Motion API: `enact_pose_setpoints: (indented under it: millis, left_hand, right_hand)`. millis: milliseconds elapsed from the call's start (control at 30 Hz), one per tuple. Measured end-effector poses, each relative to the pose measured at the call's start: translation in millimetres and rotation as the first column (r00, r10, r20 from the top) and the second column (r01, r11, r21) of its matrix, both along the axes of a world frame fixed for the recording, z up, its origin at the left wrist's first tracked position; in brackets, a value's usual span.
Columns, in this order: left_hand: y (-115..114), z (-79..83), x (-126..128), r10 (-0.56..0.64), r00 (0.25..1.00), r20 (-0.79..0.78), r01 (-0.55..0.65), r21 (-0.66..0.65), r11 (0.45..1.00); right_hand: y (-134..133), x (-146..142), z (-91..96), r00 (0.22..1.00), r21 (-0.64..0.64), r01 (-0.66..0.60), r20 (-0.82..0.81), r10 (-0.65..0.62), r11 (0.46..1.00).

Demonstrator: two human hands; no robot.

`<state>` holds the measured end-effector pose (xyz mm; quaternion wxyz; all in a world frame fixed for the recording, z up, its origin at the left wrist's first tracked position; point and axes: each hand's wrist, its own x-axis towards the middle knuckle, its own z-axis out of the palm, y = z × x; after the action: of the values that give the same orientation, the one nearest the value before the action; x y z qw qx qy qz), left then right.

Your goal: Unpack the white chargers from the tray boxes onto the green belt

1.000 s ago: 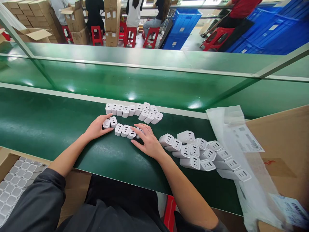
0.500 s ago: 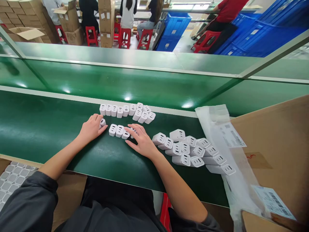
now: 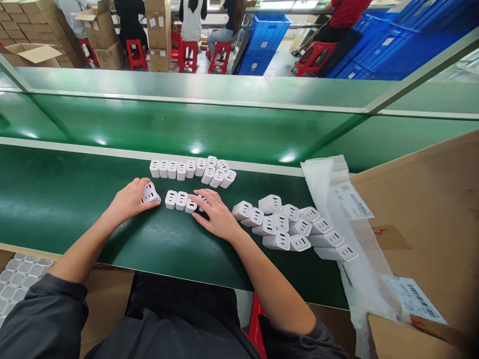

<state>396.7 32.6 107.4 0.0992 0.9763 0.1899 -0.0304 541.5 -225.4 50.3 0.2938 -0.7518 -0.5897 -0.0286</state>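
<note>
Dark grey sleeves point(image 3: 48, 309) were nearest, pushed up the forearms. Lower left: pale rounded-square pieces point(image 3: 22, 279), packed in rows. A red stool point(image 3: 256, 326) showed below the bench edge, partly hidden. Far right side: big cardboard box point(image 3: 430, 214), with a translucent plastic bag point(image 3: 318, 177) lying alongside it.

On the dark green bench point(image 3: 179, 249), a right-side cluster point(image 3: 281, 222) of white slotted blocks sat in uneven rows, close together, near the bag. Left hand point(image 3: 129, 199): thumb and fingers pinched a block pair point(image 3: 150, 192), same white slotted type, just left of the front row point(image 3: 181, 201) and apart from it. Right hand point(image 3: 217, 214): fingers spread over that row's right end, partly covering the blocks there; couldn't tell if it gripped any. Behind both hands, the back row point(image 3: 181, 170) ran near a pale rail point(image 3: 262, 166), six in line plus a bunch at the right end.

Past the rail: shiny green surface point(image 3: 187, 127), light reflections on it. Farther off: seated people point(image 3: 191, 25), red seats point(image 3: 188, 55), stacked cartons point(image 3: 159, 35), blue crates point(image 3: 267, 37).
</note>
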Motion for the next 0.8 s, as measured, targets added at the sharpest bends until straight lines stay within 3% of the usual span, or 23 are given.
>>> enact_pose_setpoints:
  millis: [133, 233, 333, 433, 500, 800]
  left_hand:
    - [-22, 0.2, 3, 0.073, 0.997, -0.035, -0.07, 0.091, 0.993]
    - [-22, 2.2, -1, 0.057, 0.996, -0.07, -0.052, 0.072, 0.996]
    - [-8, 3.5, -5, -0.102, 0.995, -0.01, 0.102, -0.003, 0.995]
    - [6, 3.1, -5, -0.284, 0.956, 0.079, 0.289, -0.066, 0.955]
    - [11, 1.5, -2, -0.34, 0.936, 0.089, 0.346, -0.071, 0.935]
    - [1, -6.3, 16, -0.306, 0.951, 0.047, 0.291, 0.207, 0.934]
  right_hand:
    - [0, 1, 0.4, 1.0, 0.008, 0.011, -0.016, -0.01, 1.0]
    - [-3, 3, 3.0, 0.998, 0.014, 0.018, -0.065, -0.017, 1.0]
    - [-9, 6, 7.9, 0.987, -0.028, 0.04, -0.154, -0.044, 0.999]
    - [-15, 10, 13.0, 0.969, -0.09, 0.041, -0.239, -0.062, 0.995]
    - [-18, 13, 15.1, 0.961, -0.114, 0.017, -0.271, -0.048, 0.993]
    - [-16, 13, 14.7, 0.943, -0.115, 0.009, -0.33, -0.047, 0.993]
